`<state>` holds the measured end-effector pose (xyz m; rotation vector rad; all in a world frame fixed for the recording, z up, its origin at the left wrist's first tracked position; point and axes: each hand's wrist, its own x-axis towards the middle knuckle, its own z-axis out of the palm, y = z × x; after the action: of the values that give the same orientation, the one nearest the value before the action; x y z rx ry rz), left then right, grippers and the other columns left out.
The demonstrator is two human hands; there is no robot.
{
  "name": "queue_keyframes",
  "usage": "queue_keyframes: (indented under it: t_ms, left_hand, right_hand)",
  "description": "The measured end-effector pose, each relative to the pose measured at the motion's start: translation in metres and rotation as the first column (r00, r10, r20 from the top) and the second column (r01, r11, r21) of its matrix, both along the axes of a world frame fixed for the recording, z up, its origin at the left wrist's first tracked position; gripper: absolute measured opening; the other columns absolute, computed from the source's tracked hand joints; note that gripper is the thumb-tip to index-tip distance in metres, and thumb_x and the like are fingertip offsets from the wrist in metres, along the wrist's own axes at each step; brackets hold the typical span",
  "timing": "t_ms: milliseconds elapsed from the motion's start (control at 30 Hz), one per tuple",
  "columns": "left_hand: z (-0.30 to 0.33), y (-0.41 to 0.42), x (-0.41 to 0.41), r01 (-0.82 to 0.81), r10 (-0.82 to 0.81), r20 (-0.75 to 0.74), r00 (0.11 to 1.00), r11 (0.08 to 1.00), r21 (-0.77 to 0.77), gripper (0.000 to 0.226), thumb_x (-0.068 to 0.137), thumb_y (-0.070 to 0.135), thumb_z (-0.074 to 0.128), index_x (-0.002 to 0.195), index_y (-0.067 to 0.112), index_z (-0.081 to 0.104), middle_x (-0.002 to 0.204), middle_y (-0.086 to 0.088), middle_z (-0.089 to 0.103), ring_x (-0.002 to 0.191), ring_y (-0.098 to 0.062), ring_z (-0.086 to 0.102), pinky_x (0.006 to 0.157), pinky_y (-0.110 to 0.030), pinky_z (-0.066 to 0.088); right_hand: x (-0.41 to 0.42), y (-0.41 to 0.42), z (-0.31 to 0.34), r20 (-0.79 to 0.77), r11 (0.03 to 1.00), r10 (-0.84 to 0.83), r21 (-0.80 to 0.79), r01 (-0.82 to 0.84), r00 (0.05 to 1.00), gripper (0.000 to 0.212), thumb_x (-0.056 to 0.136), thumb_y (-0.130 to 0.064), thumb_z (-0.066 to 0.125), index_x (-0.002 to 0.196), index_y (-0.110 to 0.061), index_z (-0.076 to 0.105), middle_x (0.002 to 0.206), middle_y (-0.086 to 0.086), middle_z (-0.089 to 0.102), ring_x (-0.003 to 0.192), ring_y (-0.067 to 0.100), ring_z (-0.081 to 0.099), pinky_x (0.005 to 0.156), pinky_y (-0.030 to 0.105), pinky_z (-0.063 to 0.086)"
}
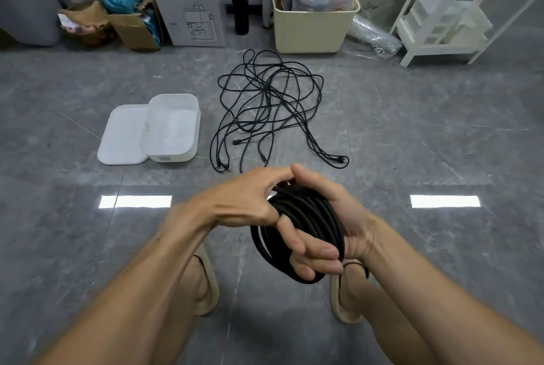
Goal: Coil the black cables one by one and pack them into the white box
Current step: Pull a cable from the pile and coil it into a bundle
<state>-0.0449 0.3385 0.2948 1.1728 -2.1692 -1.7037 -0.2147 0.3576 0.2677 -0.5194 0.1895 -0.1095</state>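
Right hand [323,235] is gripping the coiled black cable [306,211] at frame centre so loops stay bundled, left hand [250,199] pinching its top, white box [173,129] sitting lidless at left.

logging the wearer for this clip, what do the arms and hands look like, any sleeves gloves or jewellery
Both forearms are bare, with no sleeves in view. The left hand and right hand wear no gloves, and no rings, watch or bracelet show. Nothing is marked on them.

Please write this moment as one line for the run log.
step: coiling | both hands grip coil | box open, nothing inside | lid beside box | loose cables on floor
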Motion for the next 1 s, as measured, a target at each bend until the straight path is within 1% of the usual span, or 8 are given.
queue_keyframes:
  t_ms: [67, 167, 233, 333, 433, 733, 833, 1000]
  left_hand:
    - [-0.001, -0.001, 0.002, -0.033, 0.033, -0.006, 0.999, 0.998, -0.054, 0.044, 0.064, 0.005, 0.050, 0.095, 0.036, 0.056, 0.086, 0.031, 0.064, 0.086, 0.006, 0.060, 0.076, -0.013, 0.045]
    - [-0.004, -0.003, 0.001, -0.110, 0.110, -0.003, 0.994, 0.989, -0.097, 0.040, 0.061, 0.009, 0.049, 0.100, 0.009, 0.062, 0.093, -0.005, 0.068, 0.088, -0.022, 0.063, 0.083, -0.049, 0.051]
    - [-0.003, -0.003, -0.002, -0.152, 0.153, -0.004, 0.988, 0.982, -0.115, 0.042, 0.061, 0.012, 0.049, 0.101, 0.005, 0.061, 0.094, -0.016, 0.066, 0.091, -0.032, 0.062, 0.083, -0.058, 0.048]
    - [-0.005, -0.004, -0.004, -0.229, 0.229, -0.009, 0.973, 0.965, -0.125, 0.040, 0.060, 0.016, 0.050, 0.097, 0.006, 0.062, 0.088, -0.016, 0.067, 0.087, -0.033, 0.064, 0.082, -0.058, 0.050]
    - [-0.009, -0.007, -0.001, -0.362, 0.366, -0.007, 0.931, 0.920, -0.149, 0.034, 0.056, 0.017, 0.051, 0.087, 0.004, 0.059, 0.080, -0.021, 0.064, 0.075, -0.035, 0.061, 0.069, -0.053, 0.050]
    - [-0.011, -0.006, -0.007, -0.531, 0.536, -0.050, 0.843, 0.813, -0.240, 0.016, 0.049, 0.015, 0.046, 0.060, 0.006, 0.053, 0.053, -0.007, 0.050, 0.054, -0.013, 0.041, 0.053, -0.032, 0.032]
    - [-0.013, -0.008, -0.003, -0.515, 0.504, -0.106, 0.857, 0.846, -0.137, 0.007, 0.054, 0.014, 0.052, 0.061, 0.012, 0.052, 0.058, -0.008, 0.051, 0.059, -0.018, 0.044, 0.058, -0.034, 0.033]
    - [-0.014, -0.008, 0.002, -0.414, 0.409, -0.193, 0.892, 0.910, 0.014, 0.031, 0.061, 0.016, 0.066, 0.083, 0.000, 0.053, 0.071, -0.010, 0.051, 0.069, -0.021, 0.046, 0.068, -0.039, 0.035]
  right_hand:
    - [0.001, -0.001, 0.003, 0.001, 0.999, -0.049, -0.005, 0.049, 0.999, 0.075, 0.095, -0.066, 0.045, 0.085, 0.002, 0.073, 0.054, 0.003, 0.064, 0.050, 0.016, 0.067, 0.071, 0.030, 0.058]
    - [0.000, -0.004, 0.007, -0.057, 0.993, -0.113, -0.036, 0.111, 0.992, 0.072, 0.089, -0.068, 0.052, 0.082, 0.000, 0.075, 0.053, 0.002, 0.065, 0.051, 0.017, 0.068, 0.071, 0.029, 0.058]
    - [-0.003, -0.005, 0.009, -0.121, 0.987, -0.153, -0.074, 0.145, 0.981, 0.071, 0.086, -0.070, 0.056, 0.077, -0.002, 0.075, 0.051, 0.003, 0.064, 0.050, 0.017, 0.068, 0.069, 0.030, 0.058]
    - [-0.009, -0.007, 0.017, -0.303, 0.958, -0.275, -0.171, 0.232, 0.913, 0.066, 0.080, -0.069, 0.059, 0.067, -0.005, 0.072, 0.047, 0.005, 0.060, 0.047, 0.019, 0.065, 0.067, 0.030, 0.057]
    - [-0.015, -0.009, 0.023, -0.475, 0.883, -0.457, -0.343, 0.320, 0.752, 0.048, 0.073, -0.060, 0.067, 0.072, -0.012, 0.069, 0.056, 0.004, 0.060, 0.052, 0.018, 0.061, 0.067, 0.028, 0.051]
    - [-0.010, -0.002, 0.026, -0.331, 0.855, -0.485, -0.372, 0.360, 0.809, 0.015, 0.079, -0.007, 0.062, 0.066, -0.014, 0.064, 0.066, 0.006, 0.064, 0.064, 0.017, 0.067, 0.071, 0.024, 0.054]
    - [-0.009, -0.002, 0.026, -0.311, 0.839, -0.514, -0.373, 0.395, 0.799, 0.013, 0.080, -0.005, 0.061, 0.071, -0.013, 0.062, 0.059, 0.004, 0.059, 0.056, 0.015, 0.060, 0.081, 0.028, 0.054]
    - [-0.008, -0.004, 0.029, -0.352, 0.804, -0.585, -0.370, 0.466, 0.730, 0.005, 0.080, -0.010, 0.061, 0.076, -0.007, 0.062, 0.047, -0.002, 0.039, 0.038, 0.011, 0.042, 0.066, 0.025, 0.052]
